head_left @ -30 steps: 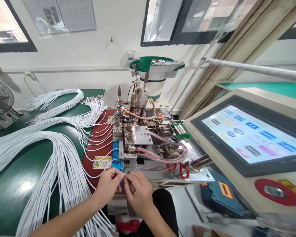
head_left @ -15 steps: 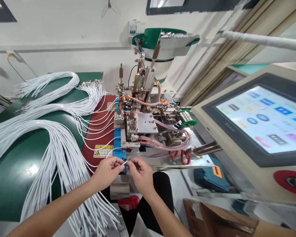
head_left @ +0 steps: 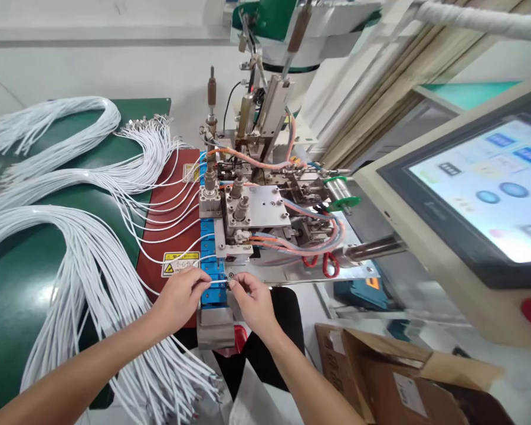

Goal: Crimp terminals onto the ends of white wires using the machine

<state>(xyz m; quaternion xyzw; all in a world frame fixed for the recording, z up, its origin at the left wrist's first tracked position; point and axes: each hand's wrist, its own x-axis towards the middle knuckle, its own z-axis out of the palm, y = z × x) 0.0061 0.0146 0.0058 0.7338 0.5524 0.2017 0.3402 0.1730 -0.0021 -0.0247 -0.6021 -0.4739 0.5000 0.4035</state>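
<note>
A white cable (head_left: 218,281) stretches between my two hands, over the blue clamp blocks (head_left: 210,297) along the machine's left edge. My left hand (head_left: 182,295) is closed, pinching the cable between thumb and fingers. At the cable's end, my right hand (head_left: 252,300) pinches its tip; the fingertips hide most of that end. Farther up the row, several white cables run from the blue blocks across the red plate (head_left: 154,236). The machine's metal top plate (head_left: 263,206) lies beyond my right hand.
Bundled white cables (head_left: 84,248) spread over the green table (head_left: 22,313) and hang off its front. A touchscreen panel (head_left: 482,189) juts in at right. An open cardboard box (head_left: 380,378) stands below. A wire spool (head_left: 340,193) and red-handled scissors (head_left: 331,265) are on the machine.
The view has tipped downward and moved closer. The cable, tilted between my fingers before, now lies nearly level across a blue block, and my hands are slightly farther apart.
</note>
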